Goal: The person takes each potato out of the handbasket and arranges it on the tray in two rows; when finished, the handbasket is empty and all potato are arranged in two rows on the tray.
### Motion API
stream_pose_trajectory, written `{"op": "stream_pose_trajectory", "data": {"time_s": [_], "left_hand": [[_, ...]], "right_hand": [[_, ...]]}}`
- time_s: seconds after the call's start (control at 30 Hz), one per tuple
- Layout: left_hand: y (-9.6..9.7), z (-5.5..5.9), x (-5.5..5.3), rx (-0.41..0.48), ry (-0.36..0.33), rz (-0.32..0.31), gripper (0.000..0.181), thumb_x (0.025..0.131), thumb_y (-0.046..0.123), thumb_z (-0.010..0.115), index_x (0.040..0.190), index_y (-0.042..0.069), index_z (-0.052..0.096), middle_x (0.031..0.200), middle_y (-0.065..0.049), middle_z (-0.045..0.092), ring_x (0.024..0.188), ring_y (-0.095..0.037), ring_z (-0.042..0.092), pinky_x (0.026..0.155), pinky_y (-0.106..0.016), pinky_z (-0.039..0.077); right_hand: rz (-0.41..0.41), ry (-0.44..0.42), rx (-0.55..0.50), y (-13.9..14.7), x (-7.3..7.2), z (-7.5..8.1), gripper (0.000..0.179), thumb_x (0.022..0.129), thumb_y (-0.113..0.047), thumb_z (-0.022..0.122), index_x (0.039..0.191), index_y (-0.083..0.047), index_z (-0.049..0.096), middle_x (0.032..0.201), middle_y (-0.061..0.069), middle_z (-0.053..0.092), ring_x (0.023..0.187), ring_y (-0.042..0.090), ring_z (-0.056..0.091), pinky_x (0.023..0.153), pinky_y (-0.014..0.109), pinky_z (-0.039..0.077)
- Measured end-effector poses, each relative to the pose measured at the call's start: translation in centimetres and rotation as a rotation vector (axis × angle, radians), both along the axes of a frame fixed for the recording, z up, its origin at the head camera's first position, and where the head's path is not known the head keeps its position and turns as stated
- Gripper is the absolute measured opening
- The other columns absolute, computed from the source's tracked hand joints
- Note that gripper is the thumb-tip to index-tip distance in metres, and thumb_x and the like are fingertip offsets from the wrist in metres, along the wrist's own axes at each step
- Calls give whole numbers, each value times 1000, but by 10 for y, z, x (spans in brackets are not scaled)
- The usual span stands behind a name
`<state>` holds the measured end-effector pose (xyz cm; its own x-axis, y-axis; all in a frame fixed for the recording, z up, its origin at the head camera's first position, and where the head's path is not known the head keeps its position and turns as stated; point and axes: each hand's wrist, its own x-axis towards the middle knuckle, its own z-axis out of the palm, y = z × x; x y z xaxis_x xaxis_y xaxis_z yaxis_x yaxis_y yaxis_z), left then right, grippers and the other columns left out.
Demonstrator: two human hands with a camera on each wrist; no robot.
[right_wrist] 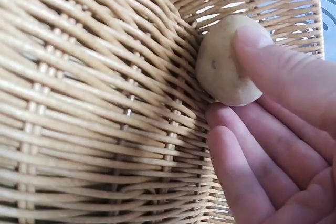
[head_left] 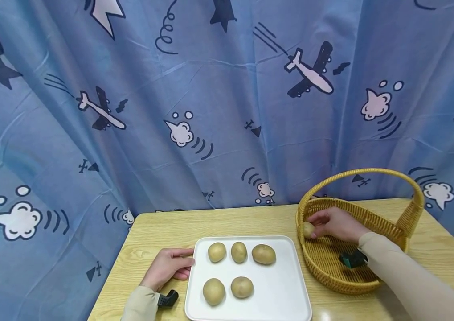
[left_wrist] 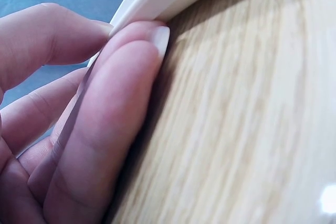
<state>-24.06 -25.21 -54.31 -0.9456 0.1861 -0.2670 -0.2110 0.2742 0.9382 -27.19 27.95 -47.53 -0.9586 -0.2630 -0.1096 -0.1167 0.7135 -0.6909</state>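
Inside the wicker basket, near its left wall, my right hand holds a small potato. The right wrist view shows the thumb on the potato's top and the fingers beneath it, close to the woven wall. My left hand lies at the left edge of a white tray, its fingertips touching the rim. On the tray, several potatoes stand in two rows; the back row includes a larger oval potato, and the front row includes a round potato. Part of one potato shows beyond the rim in the left wrist view.
The wooden table carries the tray, with the basket to its right. A tall arched handle rises over the basket. Behind the table hangs a blue patterned curtain. A dark device is strapped at each wrist.
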Motion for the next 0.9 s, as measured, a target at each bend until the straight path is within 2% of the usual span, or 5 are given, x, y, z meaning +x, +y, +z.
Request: {"op": "stream_pose_trajectory", "data": {"time_s": [0.2,0.37,0.5,0.67,0.9], "left_hand": [[2,1,0,-2,0,-1,52,94,20,84,140,0,72,86,-10,81,68,-14,76,66,-28,68],[2,1,1,-4,-6,8,52,94,20,84,140,0,72,86,-9,81,67,-13,76,65,-28,68],[0,0,3,-1,-8,20,53,94,20,85,140,-1,71,86,-9,81,66,-13,76,64,-27,68],[-1,0,4,-1,-7,24,54,94,20,84,141,-1,70,87,-10,81,66,-13,76,64,-28,68],[-1,1,1,-4,6,5,53,93,22,85,141,1,72,87,-10,81,67,-14,76,65,-29,68]], "right_hand": [[-12,17,18,0,1,1,50,90,-26,89,129,1,76,123,16,79,117,36,73,99,56,62],[-23,33,43,0,3,4,48,88,-29,91,126,-1,78,120,14,80,113,32,73,94,51,63],[-26,52,59,-1,9,13,49,88,-33,91,124,-3,79,120,13,80,112,30,73,93,49,63],[-45,82,82,-2,28,32,53,89,-43,89,126,-7,80,123,10,80,113,29,73,93,48,63],[-100,110,83,-5,71,54,63,88,-53,87,133,-9,78,122,8,81,111,27,76,90,46,65]]}}
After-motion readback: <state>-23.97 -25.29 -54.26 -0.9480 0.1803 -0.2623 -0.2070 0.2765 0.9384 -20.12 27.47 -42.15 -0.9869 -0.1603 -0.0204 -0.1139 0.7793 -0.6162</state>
